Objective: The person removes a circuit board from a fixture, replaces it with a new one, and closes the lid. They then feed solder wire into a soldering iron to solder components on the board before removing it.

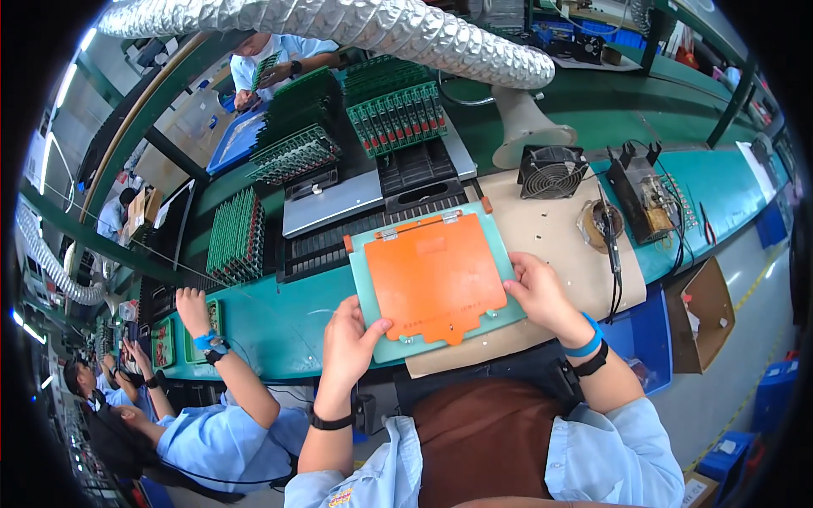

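Both my hands hold a flat fixture, a pale green plate (366,275) with an orange hinged lid (436,275) lying closed over it. My left hand (347,339) grips its left side near the lower corner, thumb on top. On the opposite edge, the thumb of my right hand (542,292) presses while the fingers curl beyond the rim. Two metal hinges run along the far edge of the lid. Anything under the lid is hidden. Beneath the fixture are brown paper sheeting (542,229) and part of a black slotted rail.
Green circuit boards stand in racks (398,118) beyond. A fan (552,172), a soldering iron on a coiled stand (601,224) and a dark machine (641,190) stand right. A silver duct (381,30) crosses overhead. A co-worker's arm (224,351) reaches in at left, near green trays (163,341).
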A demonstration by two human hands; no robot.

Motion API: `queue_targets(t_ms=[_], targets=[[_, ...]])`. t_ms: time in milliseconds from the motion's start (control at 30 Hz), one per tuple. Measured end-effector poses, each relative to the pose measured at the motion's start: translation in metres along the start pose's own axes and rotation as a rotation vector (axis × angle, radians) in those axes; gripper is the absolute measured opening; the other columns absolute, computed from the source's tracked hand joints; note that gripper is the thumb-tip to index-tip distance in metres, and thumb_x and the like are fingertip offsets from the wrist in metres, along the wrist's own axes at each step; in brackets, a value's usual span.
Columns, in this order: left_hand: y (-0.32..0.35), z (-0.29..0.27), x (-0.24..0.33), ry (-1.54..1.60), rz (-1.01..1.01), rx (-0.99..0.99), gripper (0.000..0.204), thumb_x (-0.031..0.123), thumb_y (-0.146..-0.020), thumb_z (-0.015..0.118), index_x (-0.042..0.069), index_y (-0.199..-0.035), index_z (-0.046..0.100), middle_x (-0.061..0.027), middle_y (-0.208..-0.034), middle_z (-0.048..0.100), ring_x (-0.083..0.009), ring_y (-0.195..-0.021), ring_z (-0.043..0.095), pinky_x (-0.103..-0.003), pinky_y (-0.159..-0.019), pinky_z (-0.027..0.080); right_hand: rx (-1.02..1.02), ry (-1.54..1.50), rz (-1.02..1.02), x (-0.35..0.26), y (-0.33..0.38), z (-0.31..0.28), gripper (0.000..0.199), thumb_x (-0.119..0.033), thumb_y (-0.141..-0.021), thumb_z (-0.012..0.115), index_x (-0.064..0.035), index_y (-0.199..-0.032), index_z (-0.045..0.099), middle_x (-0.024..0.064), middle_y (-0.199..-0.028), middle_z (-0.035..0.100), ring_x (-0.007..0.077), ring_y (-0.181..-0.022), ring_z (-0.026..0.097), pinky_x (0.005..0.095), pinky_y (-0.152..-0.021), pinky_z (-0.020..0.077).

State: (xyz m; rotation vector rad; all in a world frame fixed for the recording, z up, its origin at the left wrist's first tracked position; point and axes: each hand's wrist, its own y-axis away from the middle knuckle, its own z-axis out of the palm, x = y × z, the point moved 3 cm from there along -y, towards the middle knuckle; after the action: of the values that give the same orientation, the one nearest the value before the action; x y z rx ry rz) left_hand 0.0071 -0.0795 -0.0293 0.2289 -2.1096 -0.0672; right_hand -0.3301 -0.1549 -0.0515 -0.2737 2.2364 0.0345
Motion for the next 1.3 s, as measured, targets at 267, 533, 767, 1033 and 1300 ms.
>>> queue_targets(t_ms=[267, 533, 767, 1033, 1300], targets=[[0.029, -0.017, 0.071, 0.711, 0.321, 0.175, 0.034, 0.006, -0.102, 0.069, -0.004, -0.134, 0.063, -0.0003, -0.117, 0.067, -0.0071, -0.095, 0.062, -0.024, -0.083, 0.052, 0.034, -0.562, -0.063, 0.001, 0.019, -0.003, 0.058, 0.012, -0.09, 0.065, 0.0046, -0.146, 0.05, 0.0019, -0.109, 0.058, 0.0034, -0.078, 0.052, 0.0186, -0.072, 0.0458], [0.07, -0.036, 0.118, -0.106, 0.979, 0.405, 0.039, 0.004, -0.086, 0.078, 0.004, -0.125, 0.074, 0.0, -0.079, 0.057, -0.0112, -0.066, 0.055, -0.03, -0.057, 0.046, 0.051, -0.622, -0.353, -0.077, 0.026, -0.053, 0.062, -0.011, -0.103, 0.058, 0.0048, -0.159, 0.037, 0.0077, -0.122, 0.059, 0.0079, -0.091, 0.055, 0.0208, -0.076, 0.0482], [0.089, -0.011, 0.115, -0.481, 1.462, 0.39, 0.05, 0.005, -0.072, 0.073, 0.01, -0.121, 0.079, 0.0033, -0.071, 0.033, -0.0069, -0.055, 0.04, -0.024, -0.047, 0.034, -0.081, -1.08, -0.132, -0.113, 0.06, -0.077, 0.078, -0.046, -0.109, 0.053, 0.0049, -0.163, 0.027, 0.0169, -0.133, 0.066, 0.0185, -0.109, 0.069, 0.0264, -0.088, 0.0547], [0.105, 0.009, 0.101, -0.636, 1.568, 0.398, 0.049, 0.013, -0.075, 0.068, 0.012, -0.122, 0.078, 0.0042, -0.074, 0.032, -0.0042, -0.058, 0.038, -0.02, -0.051, 0.036, -0.106, -0.812, -0.096, -0.1, 0.082, -0.072, 0.085, -0.028, -0.103, 0.07, 0.0041, -0.165, 0.021, 0.0189, -0.122, 0.072, 0.0203, -0.107, 0.071, 0.0297, -0.093, 0.0548], [0.103, 0.012, 0.103, -0.745, 1.524, 0.335, 0.048, 0.015, -0.077, 0.067, 0.013, -0.123, 0.078, 0.0041, -0.076, 0.032, -0.0045, -0.06, 0.038, -0.018, -0.053, 0.036, -0.211, -0.874, 0.085, -0.091, 0.078, -0.063, 0.078, -0.007, -0.101, 0.067, 0.0025, -0.164, 0.023, 0.0197, -0.119, 0.072, 0.0199, -0.105, 0.071, 0.0304, -0.094, 0.0548]])
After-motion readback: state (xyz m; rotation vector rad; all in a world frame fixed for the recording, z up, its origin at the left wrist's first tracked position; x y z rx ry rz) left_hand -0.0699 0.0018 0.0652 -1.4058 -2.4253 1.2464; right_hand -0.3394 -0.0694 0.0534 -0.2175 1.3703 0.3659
